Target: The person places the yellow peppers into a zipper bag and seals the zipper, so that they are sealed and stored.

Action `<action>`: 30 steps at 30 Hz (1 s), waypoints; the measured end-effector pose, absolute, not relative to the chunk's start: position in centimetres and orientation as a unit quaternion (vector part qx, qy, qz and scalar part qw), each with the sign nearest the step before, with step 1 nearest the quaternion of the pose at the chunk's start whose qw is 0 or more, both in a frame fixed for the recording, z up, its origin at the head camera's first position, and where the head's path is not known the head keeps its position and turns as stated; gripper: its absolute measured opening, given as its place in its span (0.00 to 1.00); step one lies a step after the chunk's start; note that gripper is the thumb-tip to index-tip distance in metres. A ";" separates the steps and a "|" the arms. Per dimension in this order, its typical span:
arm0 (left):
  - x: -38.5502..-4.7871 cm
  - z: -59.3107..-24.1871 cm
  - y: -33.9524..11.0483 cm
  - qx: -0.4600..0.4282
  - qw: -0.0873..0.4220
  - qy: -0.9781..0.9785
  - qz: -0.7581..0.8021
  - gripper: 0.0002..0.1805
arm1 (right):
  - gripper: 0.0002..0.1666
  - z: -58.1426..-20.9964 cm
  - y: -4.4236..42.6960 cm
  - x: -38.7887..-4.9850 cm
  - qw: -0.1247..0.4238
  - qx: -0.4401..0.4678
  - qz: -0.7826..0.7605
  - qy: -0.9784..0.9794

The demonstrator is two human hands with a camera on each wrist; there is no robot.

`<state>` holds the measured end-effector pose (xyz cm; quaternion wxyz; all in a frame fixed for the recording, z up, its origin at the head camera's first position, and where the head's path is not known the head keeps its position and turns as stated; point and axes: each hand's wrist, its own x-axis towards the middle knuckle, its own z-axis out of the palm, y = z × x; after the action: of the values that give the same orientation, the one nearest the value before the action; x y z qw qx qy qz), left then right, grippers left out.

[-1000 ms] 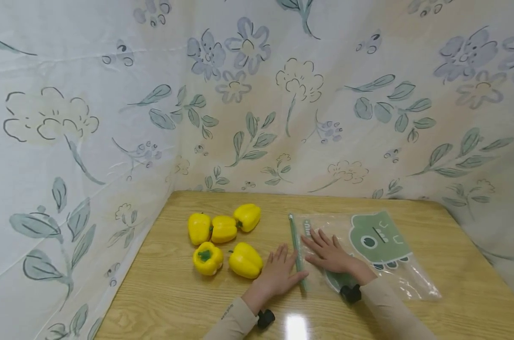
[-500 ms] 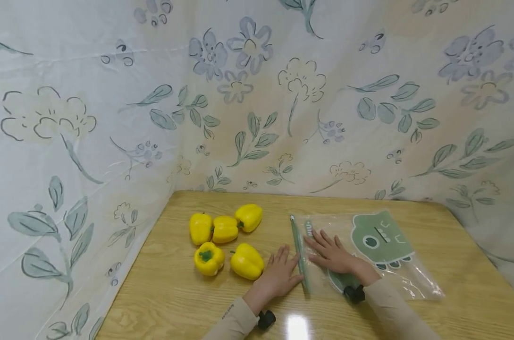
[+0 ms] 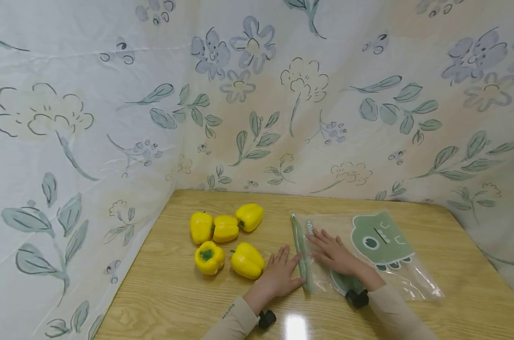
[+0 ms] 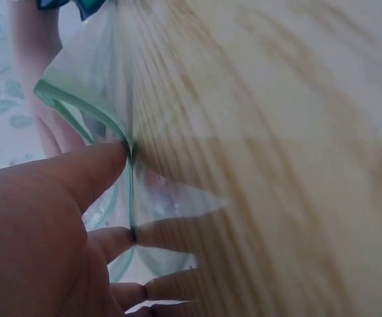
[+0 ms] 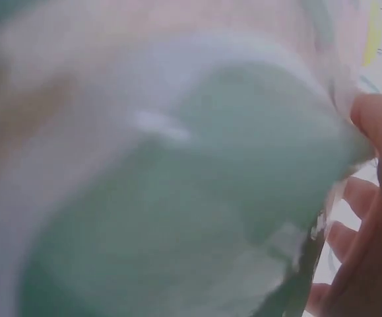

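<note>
A clear plastic zip bag with a green cartoon dinosaur print lies flat on the wooden table. Its green zip edge faces left, and in the left wrist view that edge bows up off the tabletop, leaving a gap. My left hand rests on the table, with the thumb and fingertips touching the lower layer at the zip edge. My right hand lies on the bag's upper layer just behind the zip, fingers extended. The right wrist view shows the print close up and blurred.
Several yellow bell peppers stand left of my hands; the nearest bell pepper is right beside my left hand. Another bell pepper stands with its green stem up. A floral cloth hangs behind the table and on its left.
The zip edge has spread, its two green strips parting more. My right hand has shifted slightly to the right over the bag. My left hand stays nearly in place.
</note>
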<state>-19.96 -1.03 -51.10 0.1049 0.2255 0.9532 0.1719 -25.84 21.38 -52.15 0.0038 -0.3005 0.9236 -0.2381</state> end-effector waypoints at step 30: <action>-20.3 -50.0 0.0 0.203 0.116 0.966 0.107 0.37 | 0.25 -49.1 20.6 -24.6 -0.061 -0.227 -0.248 0.940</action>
<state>-20.32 0.03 -50.04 0.1155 0.2033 0.9663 0.1073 -24.64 20.55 -49.09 -0.0613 -0.2275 0.9397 -0.2477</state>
